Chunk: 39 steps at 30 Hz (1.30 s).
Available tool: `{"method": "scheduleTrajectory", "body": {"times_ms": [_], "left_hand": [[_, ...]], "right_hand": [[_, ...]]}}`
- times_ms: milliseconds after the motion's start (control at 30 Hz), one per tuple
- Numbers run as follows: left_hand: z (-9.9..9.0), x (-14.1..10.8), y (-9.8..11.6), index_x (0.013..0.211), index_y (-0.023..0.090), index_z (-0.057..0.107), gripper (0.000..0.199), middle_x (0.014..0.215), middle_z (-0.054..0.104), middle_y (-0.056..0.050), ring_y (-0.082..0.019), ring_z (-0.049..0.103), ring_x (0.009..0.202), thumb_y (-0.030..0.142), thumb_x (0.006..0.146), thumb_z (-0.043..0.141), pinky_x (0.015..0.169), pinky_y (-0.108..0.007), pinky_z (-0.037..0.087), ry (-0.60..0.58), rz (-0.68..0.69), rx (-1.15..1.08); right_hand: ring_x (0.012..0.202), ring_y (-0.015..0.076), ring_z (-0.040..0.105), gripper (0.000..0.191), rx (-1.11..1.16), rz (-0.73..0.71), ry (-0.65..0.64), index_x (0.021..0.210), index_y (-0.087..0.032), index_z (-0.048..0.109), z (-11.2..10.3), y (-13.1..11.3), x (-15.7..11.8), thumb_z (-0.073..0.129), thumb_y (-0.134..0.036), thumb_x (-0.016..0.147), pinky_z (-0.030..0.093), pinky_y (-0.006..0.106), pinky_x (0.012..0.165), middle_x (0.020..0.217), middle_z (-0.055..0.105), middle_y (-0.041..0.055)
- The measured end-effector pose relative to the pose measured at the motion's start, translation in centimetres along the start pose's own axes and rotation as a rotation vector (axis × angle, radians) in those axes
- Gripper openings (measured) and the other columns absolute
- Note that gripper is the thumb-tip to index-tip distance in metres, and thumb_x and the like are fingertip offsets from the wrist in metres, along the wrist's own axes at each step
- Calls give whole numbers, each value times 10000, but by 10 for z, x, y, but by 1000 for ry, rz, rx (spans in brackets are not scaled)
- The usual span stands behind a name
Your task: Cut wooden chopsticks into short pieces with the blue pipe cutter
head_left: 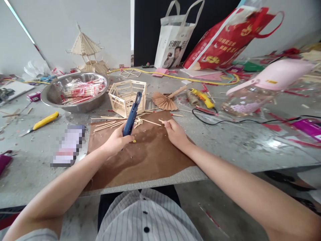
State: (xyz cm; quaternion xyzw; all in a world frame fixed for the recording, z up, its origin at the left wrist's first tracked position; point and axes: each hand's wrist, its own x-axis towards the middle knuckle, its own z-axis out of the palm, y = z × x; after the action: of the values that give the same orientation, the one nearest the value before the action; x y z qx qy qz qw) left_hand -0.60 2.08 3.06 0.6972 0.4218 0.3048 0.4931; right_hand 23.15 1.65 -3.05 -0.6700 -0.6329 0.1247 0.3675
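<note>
Centre: left hand (115, 141) gripped blue-handled pliers (129, 122) | right of centre: right hand (177, 134) pinched stick (161, 121), apparently for fine control

— Where does your view look from?
— Your head, facing forward and down over the bench (223, 144): your shirt (130, 217) close, at the bottom; your left hand (116, 139) and right hand (177, 133) mid-frame; the wall (112, 26) farthest, up top.

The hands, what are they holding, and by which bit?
The left hand holds a blue tool by its handles; the right hand pinches a pale stick, one end poking out.
</note>
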Motion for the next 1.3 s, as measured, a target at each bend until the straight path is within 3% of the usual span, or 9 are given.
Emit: {"method": "scheduleTrajectory", "body": {"times_ms": [100,200,300,433,667,1033,1300], "left_hand": [[0,0,0,1087,133,461,457,958,541,-47,-162,500,861,207,637,498,759,-278,407,38,78,160],[-1,-1,-1,1227,157,344,636,1175,435,-79,-219,410,1069,161,607,487,898,-338,335,94,149,420],[-5,-1,-3,1299,153,213,731,1239,359,-108,-245,365,1127,165,613,466,926,-360,314,101,158,629],[-7,-1,-4,1313,137,171,735,1238,347,-127,-255,361,1132,179,632,447,929,-365,316,56,181,803],[-7,-1,-3,1307,127,176,715,1214,365,-136,-249,366,1122,187,648,446,937,-363,306,43,196,903],[1,-2,-7,1310,95,162,715,1224,356,-147,-255,352,1126,241,673,453,938,-365,305,11,222,913],[3,-3,-3,1310,92,165,713,1181,390,-144,-248,373,1099,217,668,450,922,-368,321,-2,213,890]], "right_hand": [[738,181,527,313,87,21,65,775,-164,531,1,-7,8,350,-419,797,371,304,679,754,586,62],[717,154,551,303,473,16,104,779,-181,523,5,-23,21,394,-455,768,406,287,639,797,587,47],[581,116,559,284,897,63,43,791,-197,498,9,-43,29,440,-471,739,432,262,543,783,585,18],[462,94,514,238,1109,147,15,759,-197,519,13,-55,27,527,-427,698,440,256,480,650,569,-21],[452,93,511,199,1186,141,34,768,-198,547,19,-46,20,541,-386,702,448,251,466,604,562,-28],[502,98,544,157,1009,-39,7,781,-199,579,23,-51,14,558,-334,704,477,262,506,643,595,-18],[519,100,560,153,1011,-59,7,784,-205,573,23,-51,13,547,-338,713,491,270,525,661,606,-22]]}}
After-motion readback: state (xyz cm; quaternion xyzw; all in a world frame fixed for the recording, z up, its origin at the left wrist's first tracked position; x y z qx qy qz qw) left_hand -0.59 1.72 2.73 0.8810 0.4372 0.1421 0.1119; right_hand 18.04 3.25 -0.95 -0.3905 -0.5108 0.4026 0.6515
